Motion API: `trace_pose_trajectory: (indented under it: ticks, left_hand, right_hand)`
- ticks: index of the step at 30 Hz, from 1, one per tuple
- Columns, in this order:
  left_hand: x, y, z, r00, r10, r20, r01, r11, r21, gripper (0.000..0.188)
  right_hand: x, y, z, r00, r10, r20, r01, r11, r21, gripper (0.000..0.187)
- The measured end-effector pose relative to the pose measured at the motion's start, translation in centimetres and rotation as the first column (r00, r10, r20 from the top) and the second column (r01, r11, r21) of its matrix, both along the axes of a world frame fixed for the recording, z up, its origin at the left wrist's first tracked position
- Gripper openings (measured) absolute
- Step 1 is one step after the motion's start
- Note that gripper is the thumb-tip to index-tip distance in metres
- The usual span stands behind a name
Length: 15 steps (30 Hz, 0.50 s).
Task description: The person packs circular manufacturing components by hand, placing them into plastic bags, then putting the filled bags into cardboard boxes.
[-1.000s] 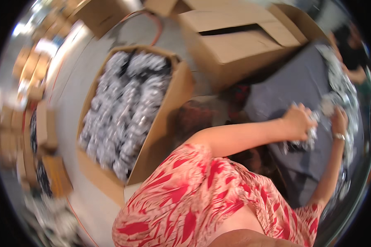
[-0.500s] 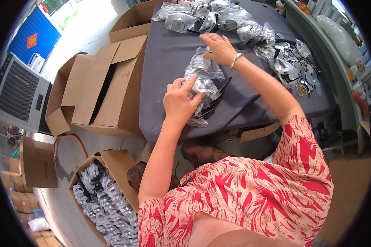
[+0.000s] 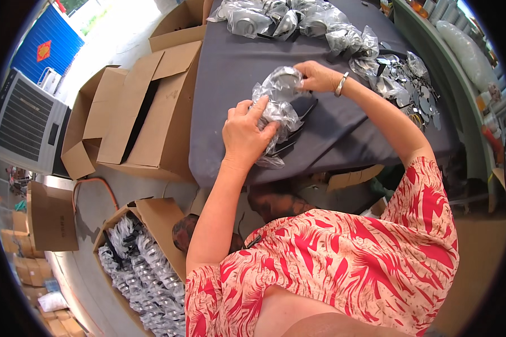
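On the dark cloth-covered table [image 3: 225, 78] lies a short row of round metal pieces with black handles [image 3: 280, 118], wrapped in clear plastic. My left hand [image 3: 244, 135] is closed over the near part of this row, its thumb and fingers pressing the plastic. At the row's far end, my right hand [image 3: 319, 77] grips the edge of a wrapped round metal piece [image 3: 287, 81], fingers bent round its rim. That piece is tilted up against the others. The right fingertips are partly hidden.
More wrapped metal pieces [image 3: 287, 22] lie along the table's far side. Loose flat metal discs [image 3: 421, 95] are heaped at the right. Large cartons [image 3: 168, 112] stand left of the table. A carton of wrapped pieces [image 3: 146, 275] sits at the lower left.
My right hand has gone from hovering with fingers stretched above the row to gripping a wrapped piece at its far end. My left hand has stayed on the row.
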<state>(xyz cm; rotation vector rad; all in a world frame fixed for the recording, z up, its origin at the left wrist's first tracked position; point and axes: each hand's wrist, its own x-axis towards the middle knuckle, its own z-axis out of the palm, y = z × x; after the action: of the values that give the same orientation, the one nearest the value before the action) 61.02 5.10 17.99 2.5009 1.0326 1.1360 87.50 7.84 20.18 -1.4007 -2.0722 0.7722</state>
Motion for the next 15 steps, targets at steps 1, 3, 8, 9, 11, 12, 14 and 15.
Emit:
trace_pose_trajectory:
  ticks: [1,3,8,9,11,12,14,15]
  left_hand:
    - [-0.1,0.0,0.0,1.0,0.004,-0.002,-0.004,1.0,-0.004,0.051]
    - [-0.2,0.0,0.0,1.0,0.01,-0.01,-0.01,1.0,-0.006,0.051]
    - [0.2,-0.3,0.0,1.0,0.014,0.004,-0.014,1.0,-0.024,0.051]
    - [0.2,-0.3,0.1,1.0,0.011,0.003,-0.011,1.0,-0.016,0.051]
    - [-0.1,-0.3,-0.1,1.0,0.017,0.001,-0.017,1.0,-0.011,0.051]
    - [-0.1,-0.4,0.0,1.0,0.016,0.004,-0.016,1.0,-0.002,0.051]
    - [0.2,-0.4,0.1,1.0,-0.001,0.004,0.001,1.0,0.004,0.051]
    - [0.0,-0.4,0.1,1.0,0.005,0.002,-0.005,1.0,0.005,0.051]
  right_hand:
    - [-1.2,-0.6,-0.1,0.997,0.048,-0.064,-0.05,0.998,-0.038,0.026]
    - [-2.6,-0.8,0.0,0.994,0.112,0.02,-0.106,0.977,-0.185,0.029]
    - [-3.7,-1.6,-0.5,0.933,0.184,-0.308,-0.265,0.933,-0.245,0.039]
    - [-3.5,-1.8,0.3,0.933,0.184,-0.31,-0.265,0.933,-0.245,0.039]
    - [-3.2,-1.8,2.0,0.954,0.039,-0.296,-0.222,0.757,-0.615,0.041]
    - [-2.7,-1.7,1.4,0.936,0.017,-0.352,-0.236,0.771,-0.591,0.033]
    - [-1.2,-1.4,-0.3,0.929,0.018,-0.369,-0.233,0.804,-0.548,0.028]
    - [-1.4,-1.3,-0.3,0.922,0.04,-0.385,-0.247,0.827,-0.505,0.022]
